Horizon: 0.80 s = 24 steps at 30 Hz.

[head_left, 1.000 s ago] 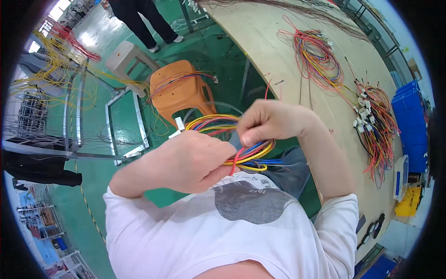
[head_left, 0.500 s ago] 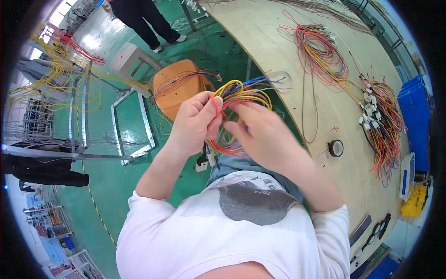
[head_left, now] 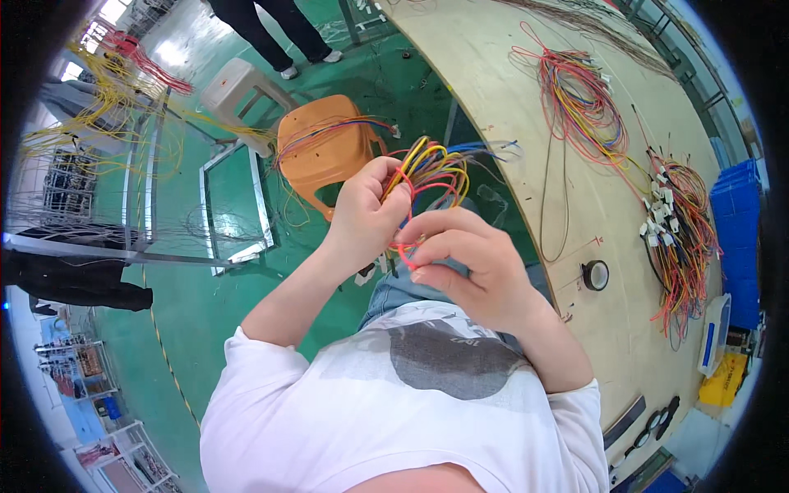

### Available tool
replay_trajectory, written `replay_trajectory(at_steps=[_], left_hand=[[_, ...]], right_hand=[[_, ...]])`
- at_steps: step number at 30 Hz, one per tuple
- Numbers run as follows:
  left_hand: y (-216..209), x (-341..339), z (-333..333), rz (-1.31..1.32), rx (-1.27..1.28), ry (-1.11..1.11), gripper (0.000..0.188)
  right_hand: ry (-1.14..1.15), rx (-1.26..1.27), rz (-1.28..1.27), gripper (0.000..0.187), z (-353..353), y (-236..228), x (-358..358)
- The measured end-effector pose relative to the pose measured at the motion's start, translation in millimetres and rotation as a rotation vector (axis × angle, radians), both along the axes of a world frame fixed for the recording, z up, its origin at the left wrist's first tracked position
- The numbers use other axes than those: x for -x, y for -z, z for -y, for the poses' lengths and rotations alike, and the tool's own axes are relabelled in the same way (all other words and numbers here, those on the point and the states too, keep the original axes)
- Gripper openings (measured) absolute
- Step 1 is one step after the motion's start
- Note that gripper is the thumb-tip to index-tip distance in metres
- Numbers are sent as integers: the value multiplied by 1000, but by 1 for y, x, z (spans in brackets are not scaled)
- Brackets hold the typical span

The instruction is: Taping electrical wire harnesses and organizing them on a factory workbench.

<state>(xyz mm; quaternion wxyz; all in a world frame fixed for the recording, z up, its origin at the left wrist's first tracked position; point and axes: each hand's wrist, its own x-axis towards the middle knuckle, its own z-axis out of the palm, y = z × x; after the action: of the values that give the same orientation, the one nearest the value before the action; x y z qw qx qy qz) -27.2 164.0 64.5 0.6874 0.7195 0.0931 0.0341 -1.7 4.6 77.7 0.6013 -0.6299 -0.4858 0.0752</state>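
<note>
My left hand is closed around a coiled bundle of wires, mostly yellow, red and blue, held in front of my body. Loose blue ends stick out from the bundle to the right. Just below it, my right hand pinches a red wire between thumb and fingers. That red strand passes up by my left thumb. White and dark connectors hang beneath my left hand, partly hidden.
On the wooden table to the right lie a wire coil, a bundle with white connectors and black tape. An orange stool carrying wires stands ahead, a grey stool behind it. Metal frames are at left; someone's legs stand beyond.
My right hand has come off the side of the bundle and drawn back toward me, now pulling at the red wire. My left hand keeps its grip on the bundle.
</note>
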Motion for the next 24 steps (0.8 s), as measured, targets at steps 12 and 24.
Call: replay_trajectory(at_steps=[12,24], left_hand=[[7,9,19,354,-400,30,22],[-7,2,25,265,-475,280,33]], right_hand=[[493,49,-582,8,-12,0,2],[540,-133,-461,18,1,11,-10]])
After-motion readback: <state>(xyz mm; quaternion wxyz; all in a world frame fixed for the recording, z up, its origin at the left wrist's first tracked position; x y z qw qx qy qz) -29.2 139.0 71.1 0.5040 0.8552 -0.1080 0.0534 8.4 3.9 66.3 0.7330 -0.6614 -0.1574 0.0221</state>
